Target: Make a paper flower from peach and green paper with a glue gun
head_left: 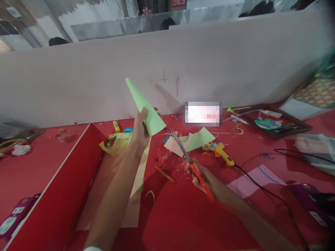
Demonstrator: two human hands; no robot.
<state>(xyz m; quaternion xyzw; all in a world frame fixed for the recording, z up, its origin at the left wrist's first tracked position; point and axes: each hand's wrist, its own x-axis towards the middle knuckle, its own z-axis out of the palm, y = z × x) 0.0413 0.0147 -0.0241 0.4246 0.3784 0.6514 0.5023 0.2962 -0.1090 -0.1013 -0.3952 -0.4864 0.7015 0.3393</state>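
A light green paper cone (150, 116) is gripped by my left hand (141, 130), its narrow tip slanting up to the left in front of the white partition. My right hand (200, 174) is closed round the red handles of a pair of scissors (193, 167), with the blades pointing up and left over the table. Just beyond the blades lie a green paper offcut (201, 138) and a peach one (172, 145). Close by on the right rests a yellow glue gun (222, 153).
A red divider (78, 174) stands on the left, with peach paper sheets (131, 212) beside it. Paper shreds (172, 158) and an orange-brown stick (164, 174) lie mid-table. Pink paper (255, 181), a black cord (272, 195) and a brown frame (282, 130) are on the right. A white partition (104, 76) closes the back.
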